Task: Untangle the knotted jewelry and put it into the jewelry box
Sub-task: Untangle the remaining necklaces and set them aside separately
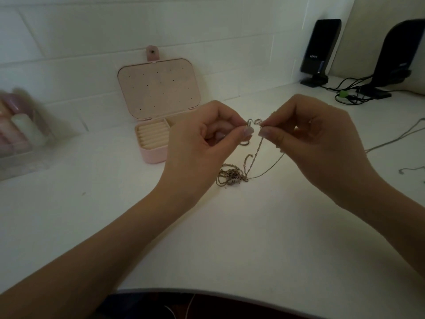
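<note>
Left hand [207, 134] and right hand [305, 132] each pinch a chain end [250, 122], raised above the knotted jewelry [232, 176] on the table [207, 238], open jewelry box [158, 107] behind.

No legible text on speaker [320, 51]

- box [153, 137] sits open on the tabletop [207, 238], back-left of centre, lid up against the wall [69, 42]
- both hands up over the middle, left hand [207, 139] right in front of the box, right hand [312, 139] beside it
- tangle [231, 174] on the tabletop below and between the hands
- speakers [320, 51] far back right, cables [349, 93] in front of them
- organizer [20, 134] at the left edge
</note>
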The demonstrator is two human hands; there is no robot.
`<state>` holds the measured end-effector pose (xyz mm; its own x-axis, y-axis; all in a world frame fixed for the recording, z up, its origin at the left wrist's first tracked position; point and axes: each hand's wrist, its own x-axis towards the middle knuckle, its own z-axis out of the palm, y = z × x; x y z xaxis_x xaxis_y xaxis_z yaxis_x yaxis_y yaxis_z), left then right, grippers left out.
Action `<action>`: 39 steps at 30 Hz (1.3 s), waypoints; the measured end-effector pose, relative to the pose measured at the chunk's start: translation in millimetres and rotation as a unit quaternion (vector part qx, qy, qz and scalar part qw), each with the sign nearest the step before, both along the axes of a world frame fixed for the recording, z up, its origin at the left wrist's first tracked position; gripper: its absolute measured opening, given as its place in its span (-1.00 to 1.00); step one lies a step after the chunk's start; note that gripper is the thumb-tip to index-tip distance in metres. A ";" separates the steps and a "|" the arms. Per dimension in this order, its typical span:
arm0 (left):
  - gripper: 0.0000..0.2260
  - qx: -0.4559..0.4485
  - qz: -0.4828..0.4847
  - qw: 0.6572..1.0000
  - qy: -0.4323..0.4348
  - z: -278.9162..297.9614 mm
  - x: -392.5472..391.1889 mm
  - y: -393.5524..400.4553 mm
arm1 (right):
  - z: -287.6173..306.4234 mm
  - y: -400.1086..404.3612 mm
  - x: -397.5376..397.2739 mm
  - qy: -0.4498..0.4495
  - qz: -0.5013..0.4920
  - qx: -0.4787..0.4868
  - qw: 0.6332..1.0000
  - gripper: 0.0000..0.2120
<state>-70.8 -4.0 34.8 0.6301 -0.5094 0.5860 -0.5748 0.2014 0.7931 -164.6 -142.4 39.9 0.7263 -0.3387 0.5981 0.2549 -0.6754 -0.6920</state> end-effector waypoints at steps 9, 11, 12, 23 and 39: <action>-0.94 -0.003 0.117 0.993 0.002 -1.2 18.5 0.9 | 4.5 -30.3 4.2 0.028 -0.125 0.085 0.988 -0.93; -0.88 0.016 0.160 0.987 -0.021 -1.3 21.0 1.2 | 6.7 -37.4 3.1 0.022 -0.148 0.108 0.983 -0.91; -0.87 0.032 0.181 0.982 -0.035 -2.0 21.4 1.3 | 7.8 -40.4 2.5 0.020 -0.155 0.117 0.981 -0.91; -0.90 0.208 0.345 0.901 -0.158 -5.3 29.5 3.9 | 18.0 -52.1 -5.2 0.011 -0.170 0.194 0.966 -0.87; -0.84 0.336 0.396 0.804 -0.291 -7.4 38.3 6.6 | 30.8 -59.0 -10.7 0.012 0.044 0.408 0.912 -0.55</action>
